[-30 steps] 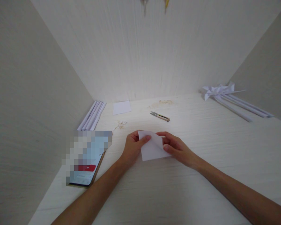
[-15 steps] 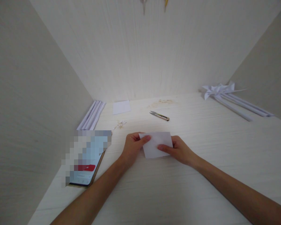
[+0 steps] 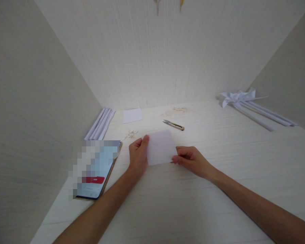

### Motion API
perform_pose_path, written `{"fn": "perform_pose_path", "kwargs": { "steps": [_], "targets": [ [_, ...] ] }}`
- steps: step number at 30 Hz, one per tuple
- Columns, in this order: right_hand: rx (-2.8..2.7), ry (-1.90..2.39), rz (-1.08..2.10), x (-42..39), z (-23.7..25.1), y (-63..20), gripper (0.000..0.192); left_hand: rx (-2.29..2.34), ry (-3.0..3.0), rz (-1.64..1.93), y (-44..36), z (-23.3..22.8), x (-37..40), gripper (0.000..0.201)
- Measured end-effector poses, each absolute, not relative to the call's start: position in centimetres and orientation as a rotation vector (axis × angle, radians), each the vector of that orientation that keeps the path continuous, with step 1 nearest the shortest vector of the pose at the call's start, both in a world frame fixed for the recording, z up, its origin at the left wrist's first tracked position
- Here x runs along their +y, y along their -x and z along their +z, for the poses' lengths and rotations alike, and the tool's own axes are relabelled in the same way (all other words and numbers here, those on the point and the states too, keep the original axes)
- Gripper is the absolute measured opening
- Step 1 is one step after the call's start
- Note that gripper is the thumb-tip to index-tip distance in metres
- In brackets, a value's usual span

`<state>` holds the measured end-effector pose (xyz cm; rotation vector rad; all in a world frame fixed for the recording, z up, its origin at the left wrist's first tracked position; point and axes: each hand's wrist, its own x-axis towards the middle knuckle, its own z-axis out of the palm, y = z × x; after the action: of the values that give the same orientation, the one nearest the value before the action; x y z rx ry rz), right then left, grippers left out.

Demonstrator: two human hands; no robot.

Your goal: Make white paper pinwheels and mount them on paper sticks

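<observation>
Left hand (image 3: pixel 137 154) grips the left edge of the white paper square (image 3: pixel 160 147); right hand (image 3: pixel 190 159) pinches its near right corner. Paper sits mid-desk (image 3: pixel 218 189), opened flat. Thread snips (image 3: pixel 173 125) lie just beyond; phone (image 3: pixel 96 169) to the left.

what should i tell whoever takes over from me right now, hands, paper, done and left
Left hand: holds the left edge of the paper square, thumb on its top corner.
Right hand: pinches the square's lower right corner.
The square is opened out and lifted off the desk; no fold shows in it.
Nearby: snips behind it, a spare white sheet, paper sticks far left, phone near left, finished paper pinwheels far right.
Done: pinwheels at the right.
Left: this square is unfolded, uncut.
</observation>
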<state>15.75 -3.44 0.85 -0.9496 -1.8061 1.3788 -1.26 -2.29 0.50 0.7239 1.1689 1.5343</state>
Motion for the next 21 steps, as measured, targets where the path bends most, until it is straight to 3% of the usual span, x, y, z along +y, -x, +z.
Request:
{"fn": "perform_pose_path", "kwargs": {
  "steps": [6,9,14,19,21],
  "targets": [
    [-1.833,0.902,1.371,-3.6,1.1,-15.8,0.023,1.420,-0.823,1.598,2.4,0.1,-1.8,0.033],
    [-1.665,0.940,1.322,-3.4,0.9,-15.9,0.011,1.467,-0.928,1.520,2.6,0.2,-1.8,0.034],
    [-1.563,0.829,1.360,-2.9,0.3,-16.3,0.040,1.488,-1.235,1.200,1.9,0.9,-2.7,0.036],
    [-1.708,0.788,1.483,-2.8,0.1,-16.3,0.015,1.426,-1.322,1.054,1.6,0.7,-3.0,0.038],
    [-1.723,0.830,1.490,-2.8,0.2,-16.3,0.014,1.428,-1.301,1.060,1.7,0.5,-2.9,0.041]
  ]
}}
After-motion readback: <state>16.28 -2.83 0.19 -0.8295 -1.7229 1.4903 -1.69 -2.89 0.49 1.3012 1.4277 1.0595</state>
